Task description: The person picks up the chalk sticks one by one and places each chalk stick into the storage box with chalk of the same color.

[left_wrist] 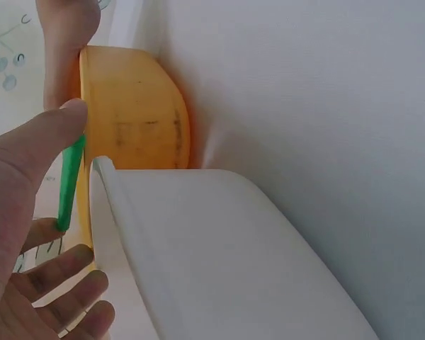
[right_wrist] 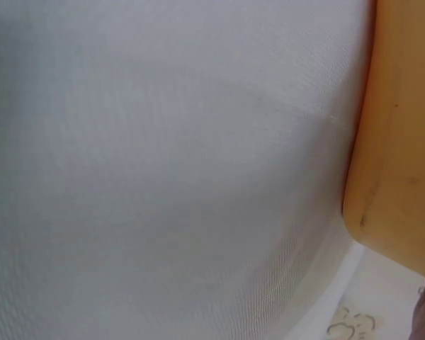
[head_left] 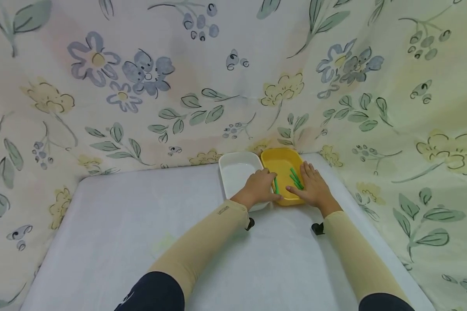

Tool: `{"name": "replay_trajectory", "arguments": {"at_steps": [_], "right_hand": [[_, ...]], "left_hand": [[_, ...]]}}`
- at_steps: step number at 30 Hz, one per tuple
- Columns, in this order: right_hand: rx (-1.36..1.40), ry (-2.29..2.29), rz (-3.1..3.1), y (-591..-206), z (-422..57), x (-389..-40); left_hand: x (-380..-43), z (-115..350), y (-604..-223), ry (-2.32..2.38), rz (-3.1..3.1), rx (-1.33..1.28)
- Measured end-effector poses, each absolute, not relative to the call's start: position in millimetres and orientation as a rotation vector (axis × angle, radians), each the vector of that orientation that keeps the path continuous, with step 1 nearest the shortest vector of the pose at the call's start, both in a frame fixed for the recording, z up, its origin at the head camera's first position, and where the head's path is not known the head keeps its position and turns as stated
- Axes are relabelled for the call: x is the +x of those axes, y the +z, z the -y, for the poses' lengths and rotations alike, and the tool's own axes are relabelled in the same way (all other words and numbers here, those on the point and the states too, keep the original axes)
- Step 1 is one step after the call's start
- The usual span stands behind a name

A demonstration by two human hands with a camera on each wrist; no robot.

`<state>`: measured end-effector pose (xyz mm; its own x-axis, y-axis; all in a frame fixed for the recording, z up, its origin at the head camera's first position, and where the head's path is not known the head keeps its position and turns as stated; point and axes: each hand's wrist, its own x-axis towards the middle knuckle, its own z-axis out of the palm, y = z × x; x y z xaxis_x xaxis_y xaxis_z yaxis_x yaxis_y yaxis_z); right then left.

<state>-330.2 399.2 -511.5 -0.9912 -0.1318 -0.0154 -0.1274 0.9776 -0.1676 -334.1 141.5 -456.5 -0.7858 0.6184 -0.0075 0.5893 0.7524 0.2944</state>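
Note:
My left hand [head_left: 260,186] pinches a green stick [left_wrist: 71,183] by its ends, between thumb and index finger, at the left rim of the yellow tray [head_left: 279,162]. The other fingers of that hand spread beside the rim of the white tray [left_wrist: 219,248]. With straight fingers, my right hand [head_left: 315,186] rests on the yellow tray's right rim, its thumb reaching over the front part. Several more green sticks [head_left: 295,178] lie inside the yellow tray near the right thumb. In the right wrist view, the yellow tray's outer wall [right_wrist: 400,156] fills the right side.
The white tray stands directly left of the yellow one, both at the far edge of a table covered with white cloth [head_left: 140,216]. A floral curtain [head_left: 202,86] hangs behind the table and along its sides.

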Motion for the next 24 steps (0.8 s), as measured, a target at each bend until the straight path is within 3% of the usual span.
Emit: {"name": "replay_trajectory", "arguments": {"at_steps": [15,24], "right_hand": [[-0.187,-0.269,-3.107,-510.4,-398.7,-328.9],[-0.204,-0.260,-3.096,-508.3,-398.5,-327.0]], "left_hand": [[-330.8,-141.0,-461.3,0.365,-2.890,1.015],[-314.5,-103.7,-459.2,0.484,-2.894,1.022]]}}
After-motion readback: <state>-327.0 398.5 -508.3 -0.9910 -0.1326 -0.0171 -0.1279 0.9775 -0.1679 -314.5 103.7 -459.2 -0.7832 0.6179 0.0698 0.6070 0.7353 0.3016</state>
